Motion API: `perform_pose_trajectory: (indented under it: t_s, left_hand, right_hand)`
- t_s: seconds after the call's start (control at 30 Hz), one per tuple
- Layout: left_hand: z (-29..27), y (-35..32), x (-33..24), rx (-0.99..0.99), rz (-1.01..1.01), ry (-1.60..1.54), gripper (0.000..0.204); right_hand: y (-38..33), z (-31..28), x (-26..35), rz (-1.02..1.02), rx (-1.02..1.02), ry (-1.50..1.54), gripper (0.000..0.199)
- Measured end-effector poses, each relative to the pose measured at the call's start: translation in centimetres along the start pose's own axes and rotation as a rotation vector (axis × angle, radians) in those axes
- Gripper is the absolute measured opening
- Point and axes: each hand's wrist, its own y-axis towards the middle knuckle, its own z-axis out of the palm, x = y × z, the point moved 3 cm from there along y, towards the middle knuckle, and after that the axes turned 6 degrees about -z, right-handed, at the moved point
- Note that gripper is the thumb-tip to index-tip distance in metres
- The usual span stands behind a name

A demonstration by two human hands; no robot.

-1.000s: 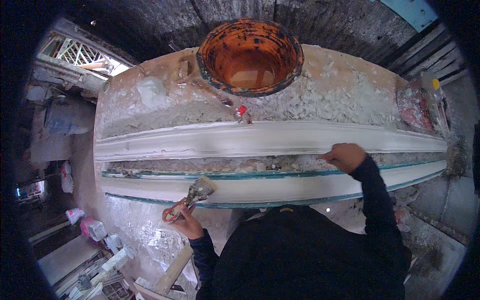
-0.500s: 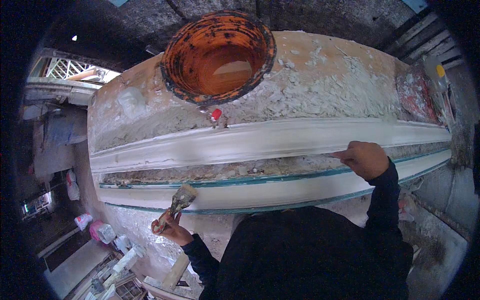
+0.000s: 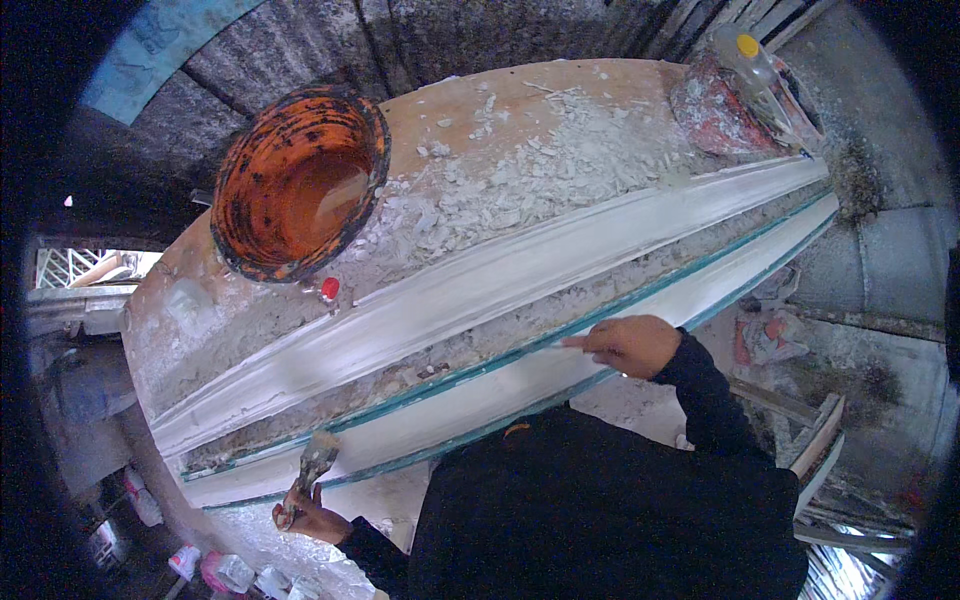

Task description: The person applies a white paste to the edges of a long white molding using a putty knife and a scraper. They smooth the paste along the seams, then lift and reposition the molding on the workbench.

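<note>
My left hand is closed round the handle of a paintbrush, whose bristles point up over the left part of a teal-edged strip. This long, smooth white strip lies nearest me. My right hand is over the same strip, right of its middle, with fingers closed. A thin, pinkish tip sticks out to the left of it; whether that is a finger or something held cannot be made out. Beyond a rough grey gap runs a second white strip, a ridged plaster moulding.
An orange bucket with dark stains stands on the table at the far left, a red cap near it. Plaster scraps cover the table's middle. A red-and-white bag and a clear bottle are at the far right.
The view has turned, so the strips now slant up to the right. My right hand has shifted from the gap onto the teal-edged strip. The brush stays in my left hand.
</note>
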Motion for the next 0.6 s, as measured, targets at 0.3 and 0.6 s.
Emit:
perform_pose_trajectory:
  t_s: [0.3,0.6]
  left_hand:
    - [-2.3,5.5,2.6,0.035,-0.081,-0.168,0.052]
    - [-9.7,14.5,0.9,-0.385,0.303,0.032,0.041]
  right_hand:
    - [1.6,0.0,1.8,-0.011,-0.107,0.01,0.045]
    - [4.0,0.9,6.9,-0.151,-0.049,-0.036,0.043]
